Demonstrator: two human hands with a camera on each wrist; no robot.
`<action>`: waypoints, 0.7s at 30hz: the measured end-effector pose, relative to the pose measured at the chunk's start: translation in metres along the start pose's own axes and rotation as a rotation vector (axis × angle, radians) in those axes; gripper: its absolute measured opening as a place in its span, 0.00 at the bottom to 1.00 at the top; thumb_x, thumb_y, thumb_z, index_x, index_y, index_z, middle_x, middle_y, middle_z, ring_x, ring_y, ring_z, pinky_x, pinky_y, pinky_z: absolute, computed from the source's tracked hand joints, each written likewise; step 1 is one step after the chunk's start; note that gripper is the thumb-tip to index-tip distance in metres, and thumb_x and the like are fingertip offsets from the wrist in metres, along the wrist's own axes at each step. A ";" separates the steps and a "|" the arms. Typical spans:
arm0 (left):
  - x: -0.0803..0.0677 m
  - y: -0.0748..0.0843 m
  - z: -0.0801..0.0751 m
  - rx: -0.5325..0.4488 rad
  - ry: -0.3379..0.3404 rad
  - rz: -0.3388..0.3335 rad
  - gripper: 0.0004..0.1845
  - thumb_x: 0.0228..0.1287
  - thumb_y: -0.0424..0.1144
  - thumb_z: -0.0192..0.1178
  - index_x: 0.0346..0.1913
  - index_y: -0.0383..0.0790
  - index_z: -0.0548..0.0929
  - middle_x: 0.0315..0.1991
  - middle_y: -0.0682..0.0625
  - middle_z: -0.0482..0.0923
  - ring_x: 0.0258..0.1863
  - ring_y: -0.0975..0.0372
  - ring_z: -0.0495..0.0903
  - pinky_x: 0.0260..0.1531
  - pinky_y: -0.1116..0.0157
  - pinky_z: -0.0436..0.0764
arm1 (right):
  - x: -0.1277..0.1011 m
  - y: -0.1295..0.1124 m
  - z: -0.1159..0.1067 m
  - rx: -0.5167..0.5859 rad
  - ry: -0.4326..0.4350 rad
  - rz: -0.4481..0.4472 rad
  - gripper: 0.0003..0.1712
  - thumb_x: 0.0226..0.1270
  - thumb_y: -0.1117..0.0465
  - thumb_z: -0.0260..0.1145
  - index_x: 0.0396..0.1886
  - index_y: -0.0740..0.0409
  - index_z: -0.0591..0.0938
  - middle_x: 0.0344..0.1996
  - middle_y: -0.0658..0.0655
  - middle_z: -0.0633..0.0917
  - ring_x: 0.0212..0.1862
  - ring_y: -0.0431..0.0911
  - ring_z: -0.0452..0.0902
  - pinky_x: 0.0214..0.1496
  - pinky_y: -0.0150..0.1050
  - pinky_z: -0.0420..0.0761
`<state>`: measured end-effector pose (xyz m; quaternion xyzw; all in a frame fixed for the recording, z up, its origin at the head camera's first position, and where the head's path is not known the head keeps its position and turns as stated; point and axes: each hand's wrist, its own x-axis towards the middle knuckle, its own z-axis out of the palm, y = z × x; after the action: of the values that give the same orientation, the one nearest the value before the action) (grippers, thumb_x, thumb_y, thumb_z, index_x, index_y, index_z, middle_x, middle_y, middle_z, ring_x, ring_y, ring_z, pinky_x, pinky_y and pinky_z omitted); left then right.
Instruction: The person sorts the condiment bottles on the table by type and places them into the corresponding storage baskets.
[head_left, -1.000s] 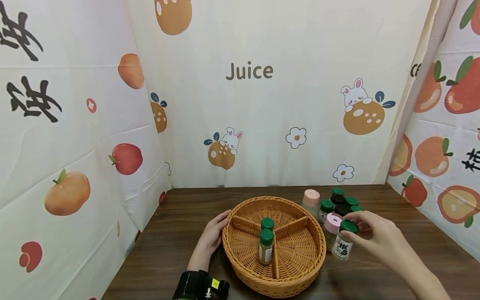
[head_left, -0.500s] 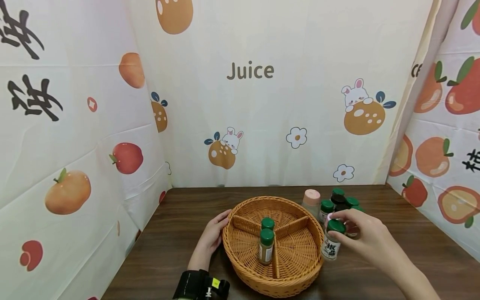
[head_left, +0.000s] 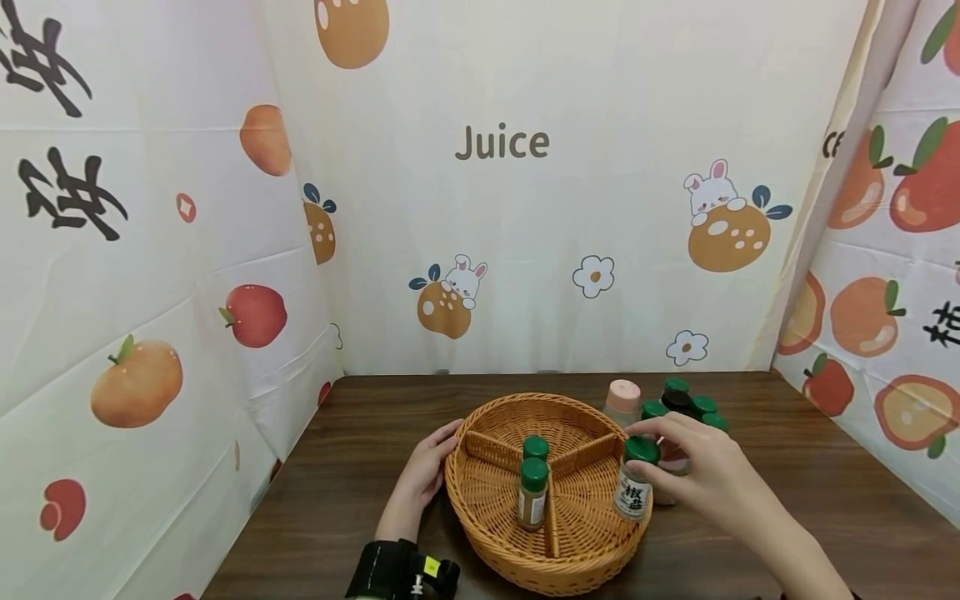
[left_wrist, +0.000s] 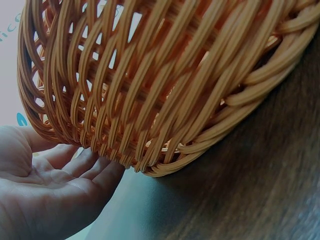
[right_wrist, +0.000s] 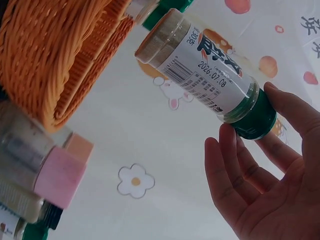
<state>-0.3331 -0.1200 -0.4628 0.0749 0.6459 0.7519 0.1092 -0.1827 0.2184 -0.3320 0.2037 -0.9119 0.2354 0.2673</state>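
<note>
Right hand (head_left: 708, 471): fingers pinching the jar (head_left: 632, 495) by its green cap (head_left: 642, 450), just above the right rim of the basket (head_left: 551, 577). Left hand (head_left: 424, 468) touches the basket's side; cannot tell whether its fingers grip. Risk: base could clip rim if lowered early, tilting the cap-held jar.

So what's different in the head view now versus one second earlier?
The right hand has carried the labelled green-capped jar leftward, from the table side to over the right edge of the wicker basket. It pinched that jar in the earlier frames too; nothing was released. Unchanged: the left hand at the basket's left side, and the two green-capped jars standing inside.
</note>
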 end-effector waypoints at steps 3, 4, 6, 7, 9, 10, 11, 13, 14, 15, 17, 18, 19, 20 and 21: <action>0.000 0.000 0.000 0.001 0.002 0.002 0.25 0.80 0.34 0.43 0.75 0.32 0.63 0.76 0.32 0.58 0.74 0.45 0.62 0.71 0.54 0.70 | 0.003 -0.006 0.003 0.028 -0.021 0.000 0.18 0.55 0.53 0.78 0.45 0.36 0.84 0.32 0.35 0.79 0.32 0.27 0.73 0.32 0.27 0.83; 0.000 0.000 0.000 -0.001 0.002 0.002 0.25 0.80 0.34 0.43 0.75 0.32 0.63 0.76 0.32 0.58 0.74 0.45 0.62 0.71 0.55 0.70 | 0.004 -0.008 0.004 0.033 -0.026 -0.001 0.17 0.55 0.52 0.78 0.44 0.35 0.84 0.32 0.35 0.79 0.31 0.27 0.73 0.32 0.27 0.83; 0.000 0.000 0.000 0.000 0.001 0.006 0.25 0.80 0.34 0.43 0.75 0.31 0.63 0.75 0.32 0.58 0.74 0.45 0.62 0.70 0.55 0.70 | 0.006 -0.012 0.007 0.035 -0.030 -0.009 0.17 0.55 0.52 0.78 0.43 0.34 0.84 0.32 0.34 0.78 0.31 0.28 0.71 0.32 0.27 0.82; 0.000 0.000 0.000 -0.002 0.002 0.007 0.25 0.80 0.34 0.44 0.75 0.32 0.63 0.75 0.32 0.58 0.74 0.45 0.63 0.70 0.55 0.71 | 0.007 -0.013 0.008 0.034 -0.033 -0.013 0.16 0.55 0.52 0.78 0.43 0.33 0.83 0.31 0.34 0.77 0.30 0.28 0.70 0.32 0.27 0.81; 0.001 0.000 0.001 -0.003 0.002 0.006 0.25 0.80 0.34 0.44 0.75 0.32 0.63 0.75 0.32 0.58 0.74 0.46 0.63 0.70 0.55 0.70 | 0.008 -0.016 0.011 0.026 -0.036 -0.022 0.16 0.55 0.52 0.78 0.42 0.33 0.83 0.31 0.33 0.77 0.30 0.28 0.69 0.31 0.27 0.78; 0.001 0.000 0.000 -0.001 0.002 0.007 0.25 0.80 0.34 0.43 0.75 0.32 0.63 0.75 0.32 0.58 0.74 0.45 0.63 0.70 0.55 0.70 | 0.009 -0.017 0.012 0.025 -0.034 -0.026 0.16 0.54 0.52 0.78 0.42 0.34 0.84 0.31 0.33 0.78 0.30 0.27 0.69 0.30 0.27 0.78; 0.000 0.001 0.001 -0.001 0.002 0.006 0.25 0.80 0.34 0.43 0.75 0.32 0.63 0.75 0.32 0.58 0.74 0.46 0.63 0.70 0.55 0.70 | 0.009 -0.018 0.014 0.026 -0.037 -0.028 0.16 0.54 0.52 0.78 0.42 0.34 0.84 0.32 0.33 0.78 0.30 0.27 0.69 0.30 0.27 0.77; 0.000 0.001 0.001 -0.002 0.005 0.004 0.25 0.80 0.34 0.43 0.75 0.32 0.63 0.75 0.32 0.58 0.74 0.46 0.62 0.70 0.55 0.70 | 0.010 -0.021 0.016 0.030 -0.049 -0.023 0.16 0.55 0.51 0.78 0.42 0.35 0.84 0.32 0.33 0.79 0.30 0.27 0.70 0.29 0.27 0.76; 0.000 0.001 0.001 0.001 0.003 0.007 0.25 0.80 0.34 0.42 0.75 0.31 0.62 0.75 0.32 0.58 0.74 0.45 0.62 0.71 0.54 0.70 | 0.011 -0.022 0.018 0.031 -0.057 -0.020 0.15 0.55 0.50 0.78 0.42 0.35 0.84 0.33 0.33 0.79 0.30 0.27 0.70 0.29 0.27 0.76; 0.000 0.001 0.001 0.001 0.003 0.008 0.25 0.80 0.34 0.42 0.75 0.31 0.62 0.75 0.32 0.58 0.74 0.45 0.62 0.71 0.54 0.70 | 0.011 -0.023 0.019 0.032 -0.063 -0.017 0.15 0.55 0.50 0.77 0.42 0.35 0.84 0.32 0.33 0.79 0.30 0.26 0.70 0.29 0.27 0.75; -0.001 0.001 0.001 0.000 0.002 0.011 0.25 0.80 0.34 0.42 0.75 0.31 0.62 0.75 0.31 0.57 0.74 0.44 0.62 0.71 0.54 0.69 | 0.012 -0.025 0.021 0.034 -0.077 -0.013 0.15 0.56 0.48 0.77 0.43 0.34 0.83 0.31 0.32 0.78 0.29 0.27 0.69 0.29 0.28 0.74; -0.001 0.001 0.001 0.000 0.001 0.014 0.25 0.80 0.34 0.42 0.75 0.31 0.62 0.75 0.31 0.57 0.74 0.44 0.62 0.71 0.53 0.69 | 0.013 -0.026 0.022 0.032 -0.080 -0.016 0.15 0.56 0.48 0.77 0.43 0.33 0.83 0.30 0.32 0.77 0.29 0.28 0.69 0.29 0.27 0.73; -0.001 0.001 0.001 -0.001 0.000 0.015 0.25 0.80 0.34 0.43 0.75 0.30 0.62 0.75 0.31 0.57 0.74 0.43 0.61 0.71 0.53 0.69 | 0.013 -0.026 0.023 0.029 -0.081 -0.020 0.15 0.56 0.48 0.77 0.42 0.34 0.83 0.29 0.32 0.77 0.28 0.28 0.69 0.29 0.27 0.72; -0.001 0.001 0.001 -0.001 0.000 0.014 0.25 0.80 0.34 0.43 0.75 0.31 0.62 0.75 0.31 0.57 0.74 0.43 0.61 0.71 0.53 0.69 | 0.014 -0.027 0.024 0.026 -0.081 -0.025 0.15 0.56 0.47 0.77 0.42 0.34 0.83 0.28 0.32 0.76 0.28 0.28 0.68 0.29 0.27 0.71; -0.001 0.001 0.001 -0.002 0.003 0.011 0.25 0.80 0.34 0.43 0.75 0.31 0.62 0.75 0.31 0.57 0.74 0.44 0.62 0.71 0.53 0.69 | 0.014 -0.027 0.025 0.025 -0.080 -0.031 0.15 0.55 0.47 0.77 0.42 0.34 0.83 0.28 0.32 0.75 0.27 0.29 0.67 0.28 0.27 0.71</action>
<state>-0.3317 -0.1192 -0.4619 0.0773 0.6449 0.7531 0.1043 -0.1900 0.1796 -0.3337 0.2305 -0.9156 0.2343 0.2315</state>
